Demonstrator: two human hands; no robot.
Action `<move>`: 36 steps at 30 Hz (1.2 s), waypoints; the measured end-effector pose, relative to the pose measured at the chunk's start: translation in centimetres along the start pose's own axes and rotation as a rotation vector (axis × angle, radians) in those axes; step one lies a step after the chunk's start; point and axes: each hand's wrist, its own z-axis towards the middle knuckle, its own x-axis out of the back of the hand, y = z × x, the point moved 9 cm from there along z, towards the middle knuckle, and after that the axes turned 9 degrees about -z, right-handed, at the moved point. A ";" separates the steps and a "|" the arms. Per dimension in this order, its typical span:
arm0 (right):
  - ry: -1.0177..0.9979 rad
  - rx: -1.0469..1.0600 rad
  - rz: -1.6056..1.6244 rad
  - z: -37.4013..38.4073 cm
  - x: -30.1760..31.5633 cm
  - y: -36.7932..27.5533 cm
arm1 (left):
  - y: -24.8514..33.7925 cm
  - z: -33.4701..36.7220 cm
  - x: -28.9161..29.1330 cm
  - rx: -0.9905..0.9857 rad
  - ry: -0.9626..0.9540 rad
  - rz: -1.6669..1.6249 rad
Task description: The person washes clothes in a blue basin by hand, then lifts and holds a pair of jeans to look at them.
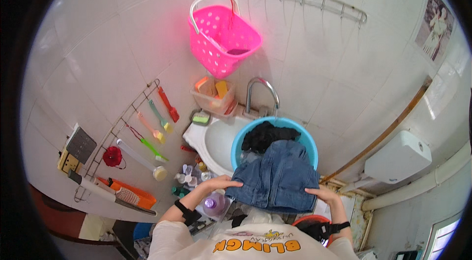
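Denim garment (278, 179) — 1, gripped by left hand (222, 183), right hand (322, 195).

Blue denim garment (278, 177) held at its lower corners by left hand (222, 183) and right hand (323, 194), draped over blue basin (307, 141) at twelve o'clock, dark cloth (265, 134) inside, tap (260, 93) beyond, pink basket (223, 38) hung at eleven o'clock.

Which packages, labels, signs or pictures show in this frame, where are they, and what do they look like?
Wall picture: upper right on the tiled wall, rectangular, faded grey-brown.
Purple bottle: below the left hand, rounded, white cap.
Small bottles: left of the sink, white and green; labels too small to tell.
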 end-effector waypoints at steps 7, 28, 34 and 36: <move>0.134 0.039 0.131 -4.5 0.6 -6.2 | 3.4 -2.1 0.3 -0.174 0.051 -0.184; -0.106 0.783 0.073 -2.8 -9.8 -23.9 | 16.1 -3.8 -2.7 -1.007 0.406 0.012; 0.222 0.850 -0.247 -3.2 -7.3 -23.7 | 14.6 -2.1 -1.2 -0.793 0.336 -0.370; 0.441 1.022 -0.554 -4.6 -7.3 -24.5 | 14.8 -1.9 -1.0 -0.855 0.292 -0.365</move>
